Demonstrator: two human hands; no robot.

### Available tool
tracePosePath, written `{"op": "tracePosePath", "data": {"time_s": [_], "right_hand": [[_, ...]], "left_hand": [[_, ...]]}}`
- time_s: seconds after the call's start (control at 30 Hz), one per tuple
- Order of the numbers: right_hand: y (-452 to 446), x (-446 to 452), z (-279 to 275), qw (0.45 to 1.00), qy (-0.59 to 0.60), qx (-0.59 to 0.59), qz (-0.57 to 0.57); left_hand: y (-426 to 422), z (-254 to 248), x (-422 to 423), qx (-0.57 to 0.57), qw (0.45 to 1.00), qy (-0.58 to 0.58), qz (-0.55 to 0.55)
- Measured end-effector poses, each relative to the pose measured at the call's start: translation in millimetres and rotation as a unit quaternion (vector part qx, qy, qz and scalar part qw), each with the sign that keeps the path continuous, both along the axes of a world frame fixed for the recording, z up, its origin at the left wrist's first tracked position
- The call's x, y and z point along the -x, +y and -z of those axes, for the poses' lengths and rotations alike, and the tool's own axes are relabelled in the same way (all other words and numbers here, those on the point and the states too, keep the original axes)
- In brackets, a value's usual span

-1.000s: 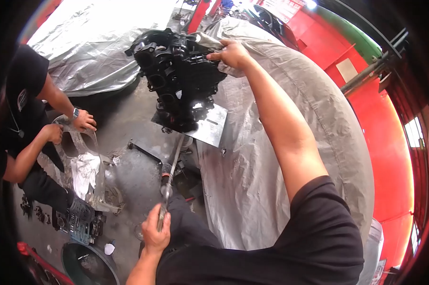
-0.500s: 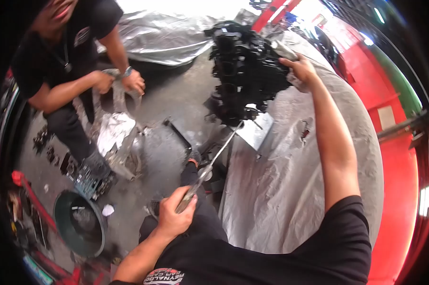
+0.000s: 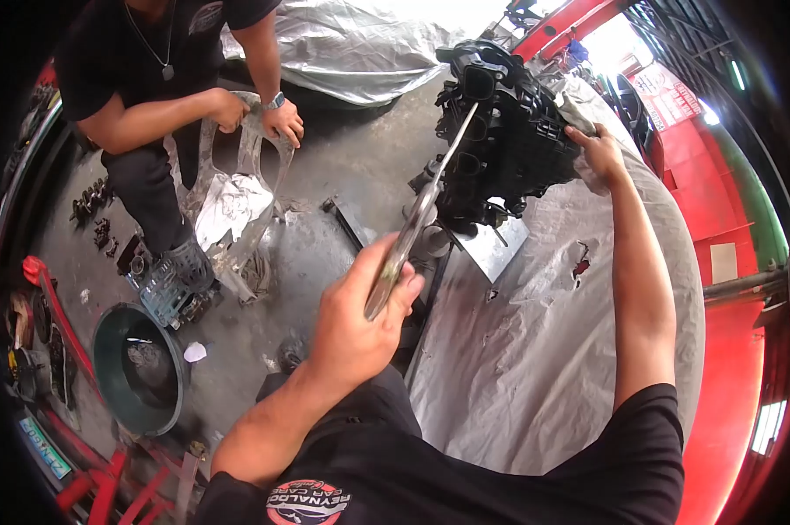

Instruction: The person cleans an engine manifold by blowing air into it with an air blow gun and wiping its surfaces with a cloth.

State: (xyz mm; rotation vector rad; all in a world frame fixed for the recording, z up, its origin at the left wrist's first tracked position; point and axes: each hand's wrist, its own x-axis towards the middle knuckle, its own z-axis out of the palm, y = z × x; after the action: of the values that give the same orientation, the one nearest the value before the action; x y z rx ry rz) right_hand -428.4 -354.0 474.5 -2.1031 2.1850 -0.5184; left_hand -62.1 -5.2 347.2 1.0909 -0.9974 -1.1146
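My left hand (image 3: 360, 306) is wrapped round the handle of a long screwdriver (image 3: 430, 201). The thin metal shaft points up and away, and its tip overlaps the row of openings in a black intake manifold (image 3: 500, 131); whether it touches cannot be told. My right hand (image 3: 601, 153) grips the manifold's right side, with a grey rag (image 3: 592, 178) between palm and part. The manifold is tilted, with its ports facing left, above the edge of a grey cover (image 3: 535, 350).
A person (image 3: 163, 87) sits at the left, hands on a worn plastic chair (image 3: 204, 162) holding a white cloth (image 3: 233, 208). A dark basin (image 3: 102, 385), a blue tool case (image 3: 172, 289) and red metal bars (image 3: 62, 324) are on the floor. A flat metal plate (image 3: 496, 254) lies below the manifold.
My left hand has raised the screwdriver up and forward, its tip moving from the manifold's lower end to near its upper ports. My right hand still holds the manifold. The view has shifted.
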Motion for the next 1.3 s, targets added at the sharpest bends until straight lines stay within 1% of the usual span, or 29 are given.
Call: {"op": "tracePosePath", "data": {"time_s": [0.07, 0.13, 0.17, 0.27, 0.3, 0.37, 0.47, 0.5, 0.6, 0.63, 0.8, 0.83, 0.9, 1.0, 1.03, 1.13, 1.27, 1.3], "right_hand": [[15.1, -12.9, -7.7, 0.999, -0.024, -0.024, -0.002], [6.9, -6.1, -2.6, 0.999, -0.029, -0.019, 0.001], [4.7, -2.8, -1.8, 0.999, -0.030, -0.017, 0.004], [-0.5, 2.7, -0.6, 0.999, 0.022, 0.007, 0.025], [0.1, 2.6, -2.1, 0.999, -0.019, -0.031, 0.019], [2.5, -0.5, -3.3, 0.999, -0.008, -0.024, 0.027], [3.9, -3.1, -5.5, 0.999, 0.002, -0.036, 0.035], [3.3, -2.5, -5.8, 0.998, 0.004, -0.043, 0.038], [-5.5, 10.2, -0.2, 0.999, 0.040, -0.012, 0.002], [-7.2, 13.5, 1.0, 0.999, 0.037, -0.018, -0.003], [9.0, -1.1, -3.8, 1.000, 0.015, -0.013, -0.017], [-0.5, 6.9, -3.3, 0.999, 0.020, -0.040, -0.003], [-8.1, 16.6, 1.6, 0.999, 0.032, -0.037, -0.004], [-12.5, 21.6, 2.2, 0.999, 0.033, -0.024, -0.019], [-13.7, 21.3, 2.0, 0.999, 0.030, -0.015, -0.026], [-15.0, 21.9, 1.9, 0.999, 0.030, -0.022, -0.008], [-15.9, 22.5, 3.5, 0.999, 0.034, -0.015, -0.009], [-15.0, 22.1, 3.5, 0.999, 0.040, -0.012, -0.005]], "left_hand": [[-12.8, -2.2, 2.8, 0.016, 1.000, -0.018, -0.018], [-24.4, 0.4, 6.4, 0.051, 0.997, -0.043, -0.043], [-28.5, -1.2, 6.5, 0.046, 0.997, -0.044, -0.047], [-37.8, -7.2, 9.0, 0.030, 0.998, -0.022, -0.046], [-40.2, -6.8, 10.1, 0.033, 0.998, -0.025, -0.051], [-45.1, -2.9, 14.2, 0.037, 0.997, -0.030, -0.059], [-56.8, 0.8, 25.0, 0.107, 0.980, -0.108, -0.127], [-60.7, -3.1, 30.2, 0.098, 0.980, -0.101, -0.139], [-76.7, -15.5, 38.9, 0.112, 0.978, -0.093, -0.146], [-80.3, -15.4, 37.6, 0.079, 0.987, -0.078, -0.117], [-59.7, -3.3, 35.0, 0.074, 0.988, -0.062, -0.120], [-54.8, -1.3, 34.2, 0.081, 0.987, -0.060, -0.128], [-39.4, 0.1, 30.1, 0.087, 0.986, -0.057, -0.127], [-22.0, -7.4, 30.6, 0.099, 0.985, -0.079, -0.118], [-21.3, -7.6, 33.4, 0.097, 0.987, -0.063, -0.115], [-30.4, -5.8, 40.4, 0.116, 0.983, -0.066, -0.128], [-49.2, -3.1, 55.4, 0.117, 0.976, -0.128, -0.130], [-54.5, 0.3, 62.3, 0.133, 0.971, -0.131, -0.148]]}}
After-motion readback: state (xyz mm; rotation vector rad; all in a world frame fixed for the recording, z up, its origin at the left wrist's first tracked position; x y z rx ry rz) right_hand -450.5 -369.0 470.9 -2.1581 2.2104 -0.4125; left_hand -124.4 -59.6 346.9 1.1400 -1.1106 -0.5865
